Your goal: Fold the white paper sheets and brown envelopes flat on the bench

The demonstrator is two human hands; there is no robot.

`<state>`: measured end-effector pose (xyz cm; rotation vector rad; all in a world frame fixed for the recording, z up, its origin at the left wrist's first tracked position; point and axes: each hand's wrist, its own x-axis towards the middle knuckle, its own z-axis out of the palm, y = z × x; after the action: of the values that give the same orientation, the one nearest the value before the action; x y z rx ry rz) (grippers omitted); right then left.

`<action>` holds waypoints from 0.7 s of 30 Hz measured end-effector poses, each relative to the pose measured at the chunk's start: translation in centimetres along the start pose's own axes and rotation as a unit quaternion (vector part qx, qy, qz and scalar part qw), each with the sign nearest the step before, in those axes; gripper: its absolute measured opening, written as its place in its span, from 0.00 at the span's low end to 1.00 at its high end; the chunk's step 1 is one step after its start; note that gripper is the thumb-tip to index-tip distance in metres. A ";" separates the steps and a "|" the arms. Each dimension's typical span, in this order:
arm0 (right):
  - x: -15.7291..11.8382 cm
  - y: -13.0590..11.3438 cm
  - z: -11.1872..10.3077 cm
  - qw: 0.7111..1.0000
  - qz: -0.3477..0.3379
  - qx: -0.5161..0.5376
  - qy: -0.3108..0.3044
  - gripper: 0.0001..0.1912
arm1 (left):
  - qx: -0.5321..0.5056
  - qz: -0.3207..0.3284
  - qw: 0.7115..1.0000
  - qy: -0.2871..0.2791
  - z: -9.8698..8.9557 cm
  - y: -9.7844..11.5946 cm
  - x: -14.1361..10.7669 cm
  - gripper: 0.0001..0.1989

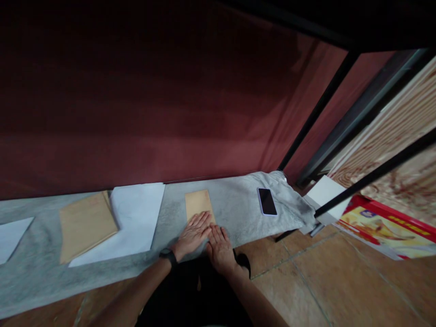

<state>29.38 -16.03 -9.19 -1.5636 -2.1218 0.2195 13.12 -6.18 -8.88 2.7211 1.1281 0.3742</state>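
A small brown paper envelope [198,202] lies flat on the grey cloth-covered bench [235,204] in front of me. My left hand [195,231] rests palm down across its near part, fingers stretched out. Beside it my right hand [220,247] lies flat at the envelope's near right corner, its fingertips by the left hand's fingers. The near edge of the envelope is hidden under the hands. To the left, a stack of larger brown envelopes [86,222] lies partly over white paper sheets [136,222].
A phone [267,201] lies on the cloth to the right. Another white sheet [13,236] is at the far left. Black metal posts [320,109] rise at the right, near a white box [327,197] and a red-yellow carton [388,227]. A dark red panel [170,113] stands behind.
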 end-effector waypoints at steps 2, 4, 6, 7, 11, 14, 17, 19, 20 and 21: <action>0.1 0.1 -0.1 1.000 -0.003 -0.007 0.001 0.28 | 0.003 0.012 1.000 -0.007 -0.4 0.7 -1.4 0.30; 0.1 0.2 -0.2 1.000 -0.010 -0.009 -0.002 0.29 | 0.010 0.022 1.000 -0.009 -0.8 1.4 -2.9 0.31; 0.0 0.2 -0.2 1.000 -0.011 -0.004 -0.004 0.30 | 0.014 0.029 0.999 -0.003 -1.2 1.9 -4.4 0.33; -0.1 0.2 -0.3 1.000 -0.009 0.000 -0.004 0.30 | 0.015 0.033 0.999 0.001 -1.5 2.1 -5.1 0.33; -1.0 0.1 -0.9 1.000 0.016 0.008 -0.002 0.29 | 0.035 0.048 0.998 0.004 -2.1 2.2 -7.2 0.32; -1.4 0.1 -2.0 0.999 0.032 0.006 -0.005 0.27 | 0.061 0.057 0.996 0.013 -1.9 1.9 -8.0 0.31; -0.4 0.1 -3.3 0.998 0.063 0.002 -0.009 0.21 | 0.082 0.065 0.994 0.039 -1.4 1.4 -8.3 0.31; 1.0 0.0 -3.7 0.995 0.104 -0.006 -0.007 0.18 | 0.090 0.071 0.992 0.060 -0.9 1.1 -8.3 0.32; 1.8 0.0 -3.8 0.991 0.130 -0.013 -0.004 0.16 | 0.091 0.075 0.991 0.070 -0.7 0.9 -8.3 0.32; 2.6 -0.1 -3.7 0.987 0.157 -0.017 0.000 0.15 | 0.091 0.079 0.990 0.077 -0.5 0.7 -8.3 0.32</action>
<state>30.44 -14.26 -5.21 -1.9143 -1.8785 0.2902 7.82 -12.56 -9.60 2.9967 1.0320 0.5369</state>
